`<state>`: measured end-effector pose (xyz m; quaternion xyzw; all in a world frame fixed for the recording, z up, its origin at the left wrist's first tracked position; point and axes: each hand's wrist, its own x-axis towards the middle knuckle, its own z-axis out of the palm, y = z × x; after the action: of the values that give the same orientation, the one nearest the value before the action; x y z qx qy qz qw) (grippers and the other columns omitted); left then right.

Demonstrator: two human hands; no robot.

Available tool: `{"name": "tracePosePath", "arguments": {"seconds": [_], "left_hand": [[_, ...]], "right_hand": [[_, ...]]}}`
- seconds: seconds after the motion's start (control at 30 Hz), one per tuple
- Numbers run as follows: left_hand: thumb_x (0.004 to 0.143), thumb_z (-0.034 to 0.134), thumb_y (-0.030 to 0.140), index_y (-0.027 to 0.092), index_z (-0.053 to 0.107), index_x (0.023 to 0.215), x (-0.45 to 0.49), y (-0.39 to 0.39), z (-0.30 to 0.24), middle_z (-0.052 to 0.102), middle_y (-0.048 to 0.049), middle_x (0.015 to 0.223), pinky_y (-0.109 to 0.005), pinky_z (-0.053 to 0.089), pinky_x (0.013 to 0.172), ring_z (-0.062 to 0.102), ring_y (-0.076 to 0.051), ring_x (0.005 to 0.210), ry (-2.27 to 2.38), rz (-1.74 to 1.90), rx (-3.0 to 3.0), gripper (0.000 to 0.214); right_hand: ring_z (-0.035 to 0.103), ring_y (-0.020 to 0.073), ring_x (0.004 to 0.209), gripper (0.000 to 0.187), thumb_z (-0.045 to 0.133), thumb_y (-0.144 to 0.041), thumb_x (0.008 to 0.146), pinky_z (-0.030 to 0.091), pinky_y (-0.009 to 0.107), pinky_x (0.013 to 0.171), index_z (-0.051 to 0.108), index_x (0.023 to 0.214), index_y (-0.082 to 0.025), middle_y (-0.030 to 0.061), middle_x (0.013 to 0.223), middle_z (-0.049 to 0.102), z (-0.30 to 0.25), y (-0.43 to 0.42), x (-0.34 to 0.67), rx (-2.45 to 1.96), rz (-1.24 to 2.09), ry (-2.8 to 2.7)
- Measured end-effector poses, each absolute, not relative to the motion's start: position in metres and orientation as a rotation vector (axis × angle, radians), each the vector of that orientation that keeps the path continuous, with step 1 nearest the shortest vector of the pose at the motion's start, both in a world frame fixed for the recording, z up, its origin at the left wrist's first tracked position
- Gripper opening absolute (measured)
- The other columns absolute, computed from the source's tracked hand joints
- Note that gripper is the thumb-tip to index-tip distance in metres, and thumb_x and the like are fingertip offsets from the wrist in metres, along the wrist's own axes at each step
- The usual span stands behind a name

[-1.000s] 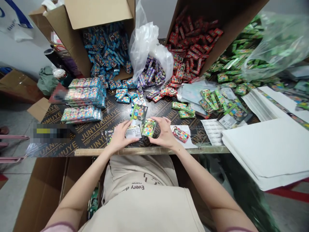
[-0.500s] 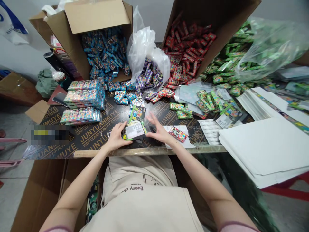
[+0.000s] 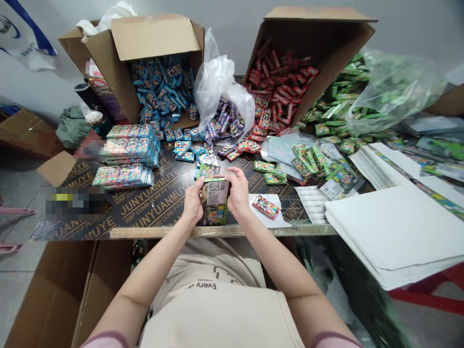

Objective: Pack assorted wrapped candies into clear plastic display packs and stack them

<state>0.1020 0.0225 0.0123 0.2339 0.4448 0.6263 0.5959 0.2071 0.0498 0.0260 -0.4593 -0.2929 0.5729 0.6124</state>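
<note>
Between my two hands, near the table's front edge, stands a black-and-green printed card packet (image 3: pixel 216 215) with a pale label panel. It is tilted up so that its panel faces me, and a printed flap (image 3: pixel 208 170) shows behind its top edge. My left hand (image 3: pixel 194 200) grips the packet's left side, the thumb near the upper corner. My right hand (image 3: pixel 237 191) closes on the right side, with fingers reaching along the top. Just right of that hand, a red candy packet (image 3: pixel 266 206) lies on white paper (image 3: pixel 279 220). The fingertips behind the packet are hidden.
Stacks of wrapped multipacks (image 3: pixel 126 145) stand at left. Behind are a carton of blue packets (image 3: pixel 163 89), a plastic bag with purple packets (image 3: pixel 226 118), and a carton of red packets (image 3: pixel 282 87). Green packets (image 3: pixel 337 104) and white card sheets (image 3: pixel 395 222) lie at right.
The card packet, earlier lying tilted near the table, is now raised upright and turned. My right hand, spread beside it before, has closed on its right side; my left hand moved right with it.
</note>
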Motion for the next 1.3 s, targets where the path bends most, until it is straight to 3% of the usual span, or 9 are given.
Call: {"name": "tracePosePath", "arguments": {"seconds": [0.17,0.3,0.47,0.7,0.9,1.0,1.17,1.23,1.3], "left_hand": [[0.061,0.072,0.031,0.017,0.073,0.082,0.083,0.037,0.031,0.071,-0.0009,0.073,-0.02,0.043,0.055,0.063,-0.012,0.063,1.055,1.324,0.623,0.026],[0.061,0.071,0.021,0.019,0.074,0.073,0.075,0.037,0.042,0.07,-0.0001,0.072,-0.023,0.048,0.067,0.063,-0.011,0.068,1.092,1.452,0.963,0.012],[0.065,0.076,0.029,0.018,0.075,0.066,0.071,0.033,0.056,0.072,-0.005,0.073,-0.029,0.051,0.071,0.066,-0.017,0.071,1.207,1.37,1.418,0.011],[0.059,0.08,0.033,0.015,0.075,0.071,0.066,0.052,0.064,0.073,-0.0062,0.071,-0.027,0.051,0.062,0.065,-0.017,0.064,1.202,1.128,1.408,0.023],[0.073,0.067,0.024,0.017,0.072,0.069,0.07,0.044,0.067,0.068,-0.0031,0.069,-0.024,0.048,0.062,0.062,-0.014,0.064,1.25,1.163,1.912,0.01],[0.078,0.065,0.024,0.017,0.069,0.07,0.068,0.038,0.063,0.067,-0.0038,0.076,-0.025,0.049,0.067,0.062,-0.014,0.071,1.188,1.167,2.213,0.011],[0.088,0.055,0.025,0.02,0.07,0.085,0.06,0.034,0.055,0.058,-0.003,0.076,-0.026,0.046,0.064,0.056,-0.015,0.07,1.193,1.053,2.442,0.017],[0.09,0.052,0.025,0.022,0.072,0.096,0.059,0.034,0.053,0.053,-0.0024,0.076,-0.026,0.044,0.062,0.053,-0.015,0.068,1.183,1.007,2.483,0.021],[0.091,0.05,0.023,0.025,0.072,0.104,0.059,0.033,0.052,0.051,-0.0021,0.077,-0.026,0.043,0.061,0.051,-0.014,0.068,1.145,1.002,2.499,0.025]], "right_hand": [[0.071,0.0222,0.076,0.033,0.057,-0.034,0.071,0.055,0.036,0.067,0.049,0.101,-0.024,-0.0002,0.077,0.074,0.032,0.047,0.216,-0.978,1.475,-0.655],[0.071,0.0217,0.079,0.022,0.064,-0.025,0.065,0.055,0.036,0.075,0.058,0.086,-0.022,0.0008,0.08,0.075,0.032,0.047,0.221,-0.99,1.435,-0.776],[0.07,0.0224,0.086,0.012,0.061,-0.031,0.075,0.053,0.04,0.085,0.069,0.073,-0.022,0.0027,0.082,0.075,0.025,0.042,0.235,-0.944,1.118,-1.077],[0.066,0.0177,0.067,0.017,0.078,-0.035,0.066,0.054,0.033,0.069,0.072,0.076,-0.022,0.0005,0.072,0.073,0.035,0.048,0.251,-1.032,1.159,-1.204],[0.064,0.0159,0.064,0.019,0.074,-0.04,0.071,0.054,0.031,0.066,0.07,0.073,-0.021,0.0005,0.07,0.07,0.033,0.045,0.253,-1.015,1.119,-1.289],[0.068,0.0193,0.08,0.023,0.066,-0.045,0.08,0.054,0.035,0.078,0.071,0.078,-0.022,0.0036,0.084,0.073,0.028,0.038,0.255,-0.982,1.054,-1.397],[0.062,0.0217,0.105,0.034,0.056,-0.049,0.086,0.047,0.04,0.094,0.068,0.109,-0.026,0.0065,0.117,0.066,0.01,0.045,0.303,-1.086,0.833,-1.601],[0.061,0.0201,0.095,0.035,0.057,-0.042,0.086,0.048,0.037,0.087,0.064,0.115,-0.023,0.0081,0.112,0.065,-0.006,0.056,0.341,-1.328,0.577,-1.55],[0.058,0.0214,0.091,0.027,0.056,-0.035,0.085,0.047,0.038,0.084,0.069,0.101,-0.017,0.0098,0.101,0.063,-0.025,0.065,0.382,-1.597,0.355,-1.62]]}}
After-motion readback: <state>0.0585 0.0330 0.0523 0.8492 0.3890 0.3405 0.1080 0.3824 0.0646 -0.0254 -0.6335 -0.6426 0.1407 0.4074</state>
